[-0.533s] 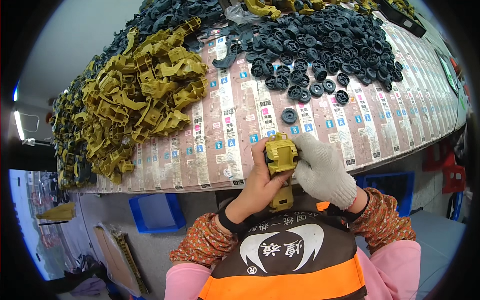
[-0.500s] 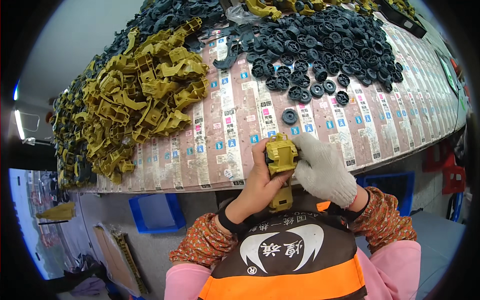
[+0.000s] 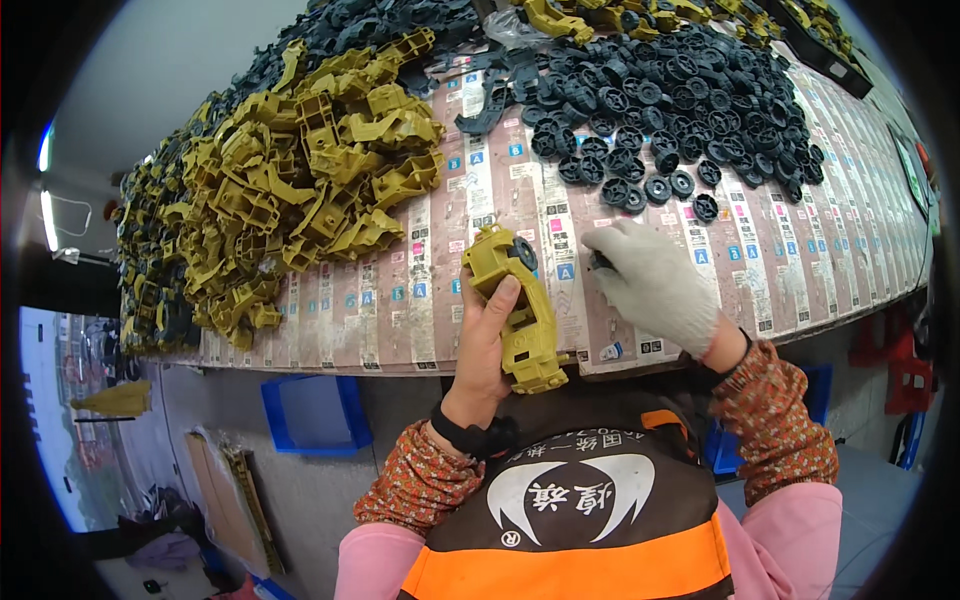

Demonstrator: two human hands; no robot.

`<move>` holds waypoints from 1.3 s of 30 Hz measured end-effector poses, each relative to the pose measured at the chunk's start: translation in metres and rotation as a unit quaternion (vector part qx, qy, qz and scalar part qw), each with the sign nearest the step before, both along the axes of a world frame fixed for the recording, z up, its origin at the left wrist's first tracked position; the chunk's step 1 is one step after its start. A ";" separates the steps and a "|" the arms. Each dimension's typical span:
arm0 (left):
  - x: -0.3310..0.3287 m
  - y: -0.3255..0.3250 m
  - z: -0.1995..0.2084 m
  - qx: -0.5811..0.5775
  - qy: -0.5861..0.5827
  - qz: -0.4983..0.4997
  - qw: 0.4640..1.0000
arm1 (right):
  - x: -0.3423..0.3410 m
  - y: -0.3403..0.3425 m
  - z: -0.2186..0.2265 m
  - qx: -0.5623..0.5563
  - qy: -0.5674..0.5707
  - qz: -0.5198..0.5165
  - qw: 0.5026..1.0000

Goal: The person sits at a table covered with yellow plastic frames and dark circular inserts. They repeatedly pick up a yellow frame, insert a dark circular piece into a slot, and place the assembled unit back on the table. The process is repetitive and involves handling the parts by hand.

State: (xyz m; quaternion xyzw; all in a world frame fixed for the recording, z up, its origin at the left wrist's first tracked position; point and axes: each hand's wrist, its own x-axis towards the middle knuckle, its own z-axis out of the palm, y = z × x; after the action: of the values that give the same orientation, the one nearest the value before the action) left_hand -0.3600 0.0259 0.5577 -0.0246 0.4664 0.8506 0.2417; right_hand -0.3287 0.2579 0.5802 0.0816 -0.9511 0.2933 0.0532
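My bare left hand (image 3: 482,340) holds a yellow plastic toy truck body (image 3: 527,325) tilted over the near part of the table. A dark toy wheel (image 3: 523,253) sits on the side of its upper end. To the right of it, my right hand (image 3: 655,285), in a whitish knit glove, is closed on another dark toy wheel (image 3: 601,260), mostly hidden by the fingers. Beyond this hand spreads a large heap of dark wheels (image 3: 680,90), with several loose ones along its near edge.
A tall heap of yellow truck bodies (image 3: 320,150) stands at the left. Dark curved plastic parts (image 3: 370,30) are piled behind it. Below the table edge are a blue crate (image 3: 315,415) and a red stool (image 3: 908,385). A black tray (image 3: 825,50) is at the far right.
My hands have moved apart, and the truck body now hangs lower and left, showing its wheel. My right hand has reached forward and picked up the lone wheel from the table.
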 end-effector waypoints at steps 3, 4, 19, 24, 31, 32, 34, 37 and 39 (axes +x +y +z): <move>-0.001 0.002 -0.006 0.017 0.007 0.018 1.000 | 0.023 -0.012 0.017 -0.281 -0.175 -0.043 0.943; 0.000 0.005 -0.004 0.020 0.006 0.025 0.999 | 0.032 -0.019 0.018 -0.349 -0.207 -0.050 0.912; 0.002 0.015 0.001 -0.006 0.092 0.041 0.995 | 0.065 -0.041 0.016 -0.563 -0.264 -0.101 0.777; 0.000 0.012 -0.001 -0.013 0.099 0.047 0.994 | 0.065 -0.042 0.017 -0.579 -0.273 -0.112 0.760; 0.008 0.022 0.002 -0.062 0.228 0.106 0.966 | 0.072 -0.051 0.018 -0.554 -0.262 -0.159 0.774; 0.011 0.023 0.003 -0.068 0.256 0.114 0.957 | 0.076 -0.052 0.018 -0.499 -0.227 -0.138 0.825; 0.012 0.025 0.008 -0.043 0.248 0.126 0.960 | 0.084 -0.055 0.018 -0.377 -0.151 -0.094 0.909; 0.014 0.023 0.009 -0.077 0.281 0.157 0.944 | 0.086 -0.060 0.012 -0.318 -0.056 -0.067 0.944; 0.016 0.026 0.005 -0.122 0.371 0.187 0.901 | 0.083 -0.060 0.020 -0.264 -0.040 -0.053 0.962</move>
State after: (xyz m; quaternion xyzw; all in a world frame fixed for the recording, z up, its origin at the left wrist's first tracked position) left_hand -0.3435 0.0524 0.5629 0.1764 0.6095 0.7640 -0.1173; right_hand -0.2452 0.1979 0.5998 0.0027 -0.8442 0.5337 0.0504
